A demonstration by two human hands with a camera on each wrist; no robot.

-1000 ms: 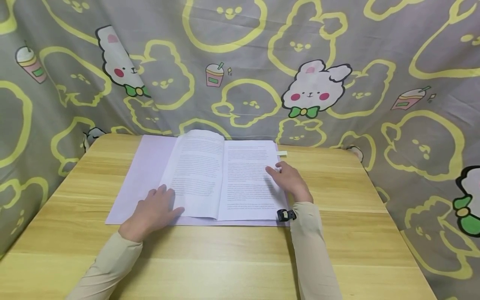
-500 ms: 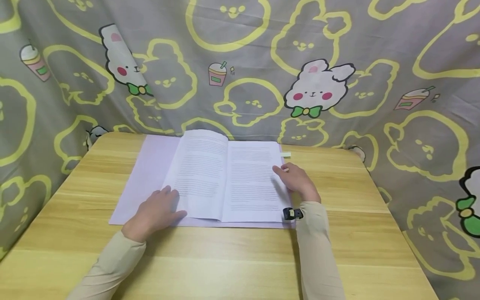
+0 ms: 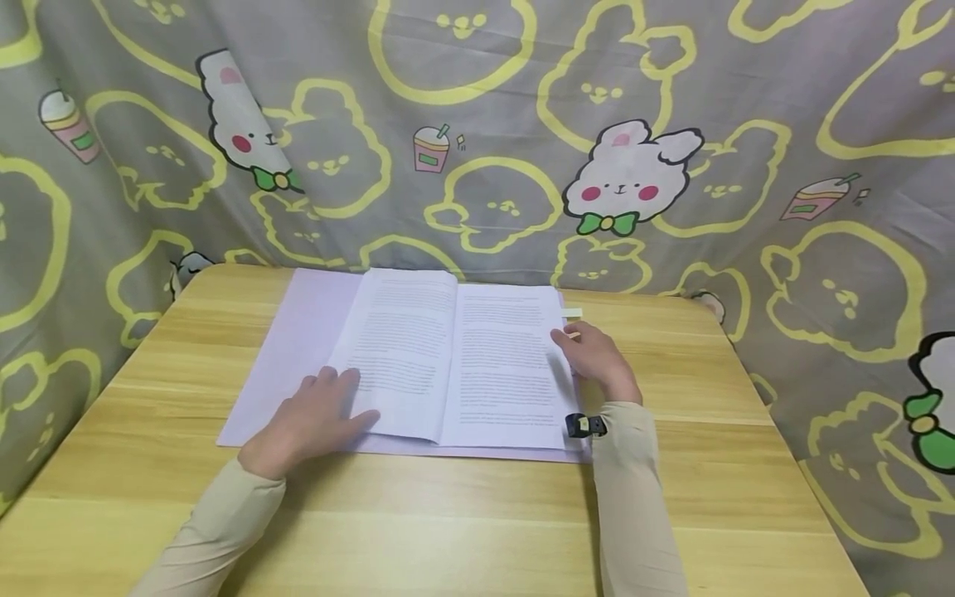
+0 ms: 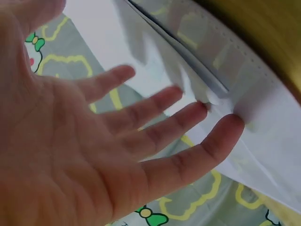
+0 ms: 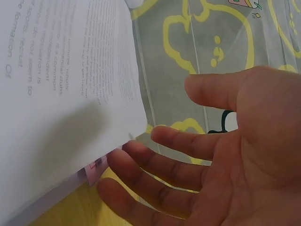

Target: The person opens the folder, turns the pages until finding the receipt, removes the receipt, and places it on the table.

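Observation:
An open booklet of printed white pages (image 3: 507, 365) lies in a lilac cover (image 3: 298, 332), whose bare flap shows at the left. My left hand (image 3: 313, 419) rests at the lower left of the left page (image 3: 395, 348), fingers loosely straight. In the left wrist view its index fingertip (image 4: 233, 120) meets the pale sheet. My right hand (image 3: 597, 356) is at the booklet's right edge, thumb over the page side. The right wrist view shows relaxed, spread fingers (image 5: 155, 188) by the page edge, gripping nothing; whether they touch it I cannot tell.
A pale tab (image 3: 572, 313) sticks out from the booklet's right edge. The wooden table (image 3: 418, 531) ends at a grey curtain (image 3: 492, 108) printed with yellow outlines and rabbits. A small black device (image 3: 585, 425) sits at my right wrist.
The booklet's right side has shifted slightly right and towards me, with my right hand alongside. The left page's far end lies lower than before. My left hand has hardly moved.

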